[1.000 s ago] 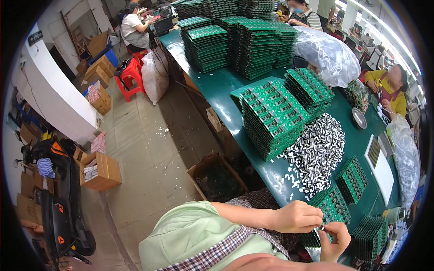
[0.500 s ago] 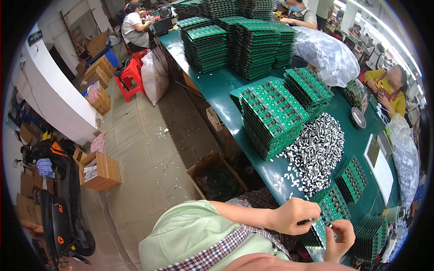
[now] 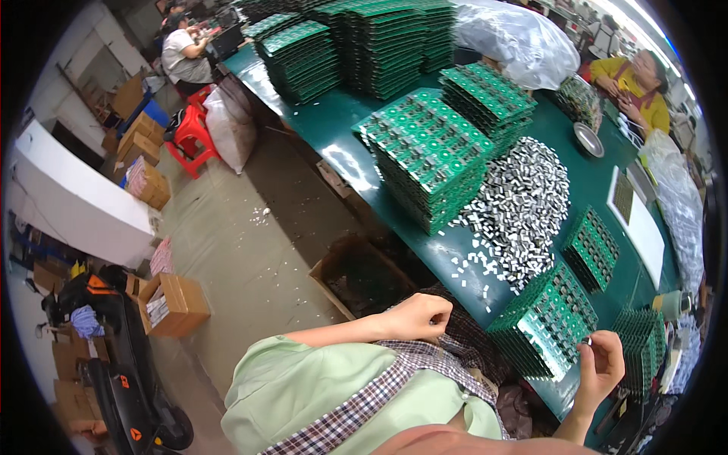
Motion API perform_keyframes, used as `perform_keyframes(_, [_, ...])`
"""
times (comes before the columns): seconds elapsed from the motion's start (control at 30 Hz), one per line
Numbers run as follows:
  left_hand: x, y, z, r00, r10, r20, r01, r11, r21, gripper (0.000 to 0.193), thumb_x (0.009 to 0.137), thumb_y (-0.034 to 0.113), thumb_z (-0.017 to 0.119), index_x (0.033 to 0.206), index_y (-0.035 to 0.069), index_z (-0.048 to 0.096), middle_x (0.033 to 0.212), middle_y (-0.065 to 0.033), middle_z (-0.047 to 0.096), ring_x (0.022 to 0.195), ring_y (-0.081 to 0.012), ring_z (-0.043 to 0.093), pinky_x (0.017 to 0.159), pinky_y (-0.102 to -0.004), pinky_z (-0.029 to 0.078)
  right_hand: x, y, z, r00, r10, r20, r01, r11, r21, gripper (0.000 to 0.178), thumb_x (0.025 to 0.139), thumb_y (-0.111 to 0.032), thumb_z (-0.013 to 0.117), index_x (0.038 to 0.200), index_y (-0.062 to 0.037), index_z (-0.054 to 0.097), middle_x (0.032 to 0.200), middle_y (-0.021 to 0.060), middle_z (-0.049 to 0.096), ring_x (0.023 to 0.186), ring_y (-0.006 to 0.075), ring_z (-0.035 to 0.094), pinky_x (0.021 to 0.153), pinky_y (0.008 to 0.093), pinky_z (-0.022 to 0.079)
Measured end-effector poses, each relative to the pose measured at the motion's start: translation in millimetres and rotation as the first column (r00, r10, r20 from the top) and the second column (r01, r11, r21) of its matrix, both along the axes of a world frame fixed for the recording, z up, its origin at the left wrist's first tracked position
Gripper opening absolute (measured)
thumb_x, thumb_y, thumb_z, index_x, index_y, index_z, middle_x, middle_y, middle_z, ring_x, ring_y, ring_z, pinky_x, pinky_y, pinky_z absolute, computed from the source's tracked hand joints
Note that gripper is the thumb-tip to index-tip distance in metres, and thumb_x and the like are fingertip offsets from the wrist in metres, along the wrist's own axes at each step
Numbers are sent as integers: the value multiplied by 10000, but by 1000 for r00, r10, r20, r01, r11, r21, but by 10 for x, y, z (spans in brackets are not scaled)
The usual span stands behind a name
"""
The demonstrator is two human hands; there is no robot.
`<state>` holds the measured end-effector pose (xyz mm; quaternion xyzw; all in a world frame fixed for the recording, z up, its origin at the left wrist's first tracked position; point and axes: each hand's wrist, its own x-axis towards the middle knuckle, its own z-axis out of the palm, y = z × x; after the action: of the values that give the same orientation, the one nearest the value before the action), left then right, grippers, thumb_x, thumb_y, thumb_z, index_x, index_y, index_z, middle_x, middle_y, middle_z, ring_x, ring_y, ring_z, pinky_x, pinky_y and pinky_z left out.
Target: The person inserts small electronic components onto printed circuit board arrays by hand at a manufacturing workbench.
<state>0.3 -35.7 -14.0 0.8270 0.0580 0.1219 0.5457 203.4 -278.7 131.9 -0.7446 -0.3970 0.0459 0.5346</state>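
Left hand (image 3: pixel 418 317) curled before apron (image 3: pixel 345 417), contents I cannot tell. Right hand (image 3: pixel 604 365): thumb and finger pinch small whitish part (image 3: pixel 588 341). Board stack (image 3: pixel 552 322) lies just left of these fingers, right hand nearer; long axis unclear. Beyond: heap of parts (image 3: pixel 523 208).

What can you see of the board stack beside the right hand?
The board stack is layered green circuit boards, stiff-looking, with glare toward its near edge. Rows of dark components line the top board; thin edges show along the side. It rests on the green table, near the pile of small parts. The right hand is beside it, pinching a small pale part; contact with the stack is unclear.
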Motion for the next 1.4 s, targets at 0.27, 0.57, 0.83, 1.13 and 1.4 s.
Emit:
perform_keyframes(0.27, [-38, -40, -264, 990, 22, -142, -23, 1000, -10, 76, 729, 10, 593, 779, -17, 542, 708, -131, 563, 637, -254, 581, 584, -354, 459, -6, -41, -42, 998, 41, 56, -39, 998, -47, 188, 783, 130, 572, 943, 33, 555, 957, 73, 511, 816, 98, 530, 737, 215, 467])
perform_keyframes(0.57, [0, -134, -422, 994, -69, -81, 80, 987, 142, 112, 813, 88, 600, 889, 8, 620, 847, -138, 597, 824, -323, 601, 729, -399, 484, 33, -36, -76, 998, 59, 33, -59, 998, -13, 182, 789, 125, 573, 943, 29, 554, 956, 66, 507, 811, 94, 529, 741, 222, 478])
perform_keyframes(0.83, [-12, -165, -344, 988, -151, -41, 157, 935, 318, 238, 684, 43, 638, 921, 23, 633, 1017, -130, 583, 979, -316, 548, 822, -399, 464, -35, -141, -54, 999, -24, 47, 25, 1000, -6, 203, 723, 106, 631, 903, 29, 579, 931, 99, 555, 819, 150, 553, 696, 222, 456])
perform_keyframes(1.13, [39, -21, 7, 953, 198, 231, -260, 924, 280, 163, 763, -9, 643, 921, 34, 645, 768, -113, 618, 683, -281, 611, 607, -359, 493, -91, -99, 60, 993, -15, 121, 20, 999, -42, 215, 715, 122, 649, 911, 41, 613, 914, 110, 590, 847, 174, 578, 719, 254, 494])
perform_keyframes(1.4, [263, 364, 128, 882, 416, 220, -470, 790, 394, 170, 824, 36, 608, 990, 3, 624, 871, -150, 605, 808, -328, 586, 717, -386, 470, -118, -207, 67, 992, -108, 68, 113, 991, -77, 203, 727, 105, 650, 920, 49, 627, 921, 110, 605, 856, 170, 589, 736, 253, 490])
